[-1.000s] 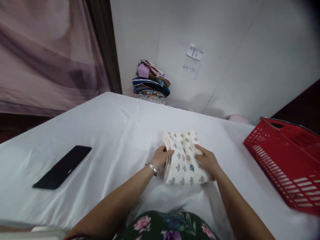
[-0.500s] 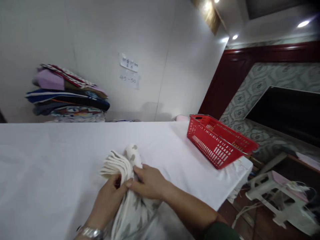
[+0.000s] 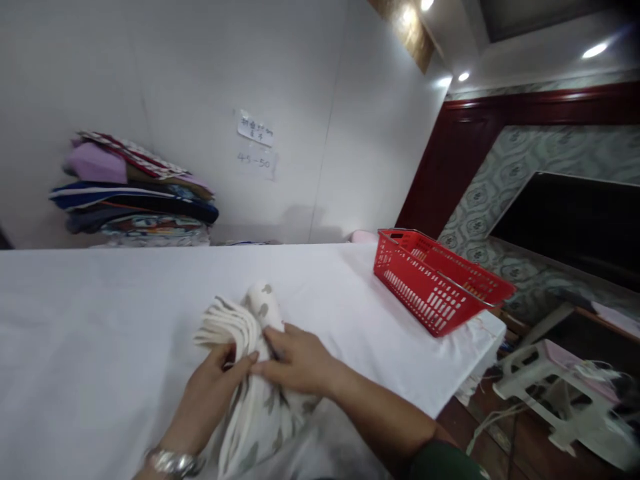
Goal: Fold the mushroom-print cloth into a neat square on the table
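Two bare hands close on one pale cloth [image 3: 273,417], and we note them near together, thumb tips almost meeting; whether they touch, we cannot tell. Left hand [image 3: 210,390]: thumb over the layered folds, fingers tucked behind them, the layers pinched between. Right hand [image 3: 303,363]: thumb and fingers clasped on the printed side of the same cloth.

We place the cloth at the near side of a white-covered table [image 3: 125,347], below the middle of our view. Its stacked edges fan toward the left; a rounded fold with grey-green motifs stands up beyond the right hand. Lower part blurred.

On the left wrist we record a silver band [image 3: 173,461]; on the right arm, a dark green sleeve [image 3: 445,461].

Farther right, well apart from the hands, we see a red basket [image 3: 420,287] near the table's right end, its sides slotted. Beyond the far edge, left, we mark a pile of folded fabrics [image 3: 135,190] against a pale wall [image 3: 200,60]. Two paper notes [image 3: 255,130] hang there; on the lower we read "45-50". Off the table, right: a pale plastic stool [image 3: 560,393] and a dark screen [image 3: 575,220].
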A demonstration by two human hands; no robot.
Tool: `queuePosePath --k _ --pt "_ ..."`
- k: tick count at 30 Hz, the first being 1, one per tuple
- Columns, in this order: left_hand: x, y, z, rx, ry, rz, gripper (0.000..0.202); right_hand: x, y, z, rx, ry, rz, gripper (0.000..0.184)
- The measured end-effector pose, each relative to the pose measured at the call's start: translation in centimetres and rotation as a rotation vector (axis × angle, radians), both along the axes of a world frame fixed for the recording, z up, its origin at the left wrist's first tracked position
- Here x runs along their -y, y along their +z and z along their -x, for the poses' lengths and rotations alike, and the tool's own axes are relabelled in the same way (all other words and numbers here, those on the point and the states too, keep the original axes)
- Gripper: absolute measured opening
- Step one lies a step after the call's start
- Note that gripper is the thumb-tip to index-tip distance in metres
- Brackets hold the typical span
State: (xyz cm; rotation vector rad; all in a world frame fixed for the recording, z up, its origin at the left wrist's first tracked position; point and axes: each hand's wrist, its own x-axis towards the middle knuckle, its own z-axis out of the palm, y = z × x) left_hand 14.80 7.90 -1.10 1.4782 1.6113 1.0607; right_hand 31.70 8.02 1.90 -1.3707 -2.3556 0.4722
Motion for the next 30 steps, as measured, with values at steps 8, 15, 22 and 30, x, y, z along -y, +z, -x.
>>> queuePosePath --k 8,15,22,30 --pt "-0.7 0.6 5.2 0.263 0.113 0.084 0.04 -4.2 -4.9 -2.0 -0.751 -0.276 0.279 0.05" --pt "-0.7 -5.8 8.9 0.555 0.251 0.378 0.033 -4.7 -9.7 -2.7 -0.986 -0.431 0.663 0.064" --pt "0.5 -5.4 8.8 0.468 0.277 0.458 0.044 -4.4 -10.4 -3.3 -0.979 -0.416 0.565 0.065" --pt "4.5 -4.8 9.1 0.615 0.08 0.435 0.061 -3.5 -9.2 -3.1 -0.397 -0.28 0.042 0.05"
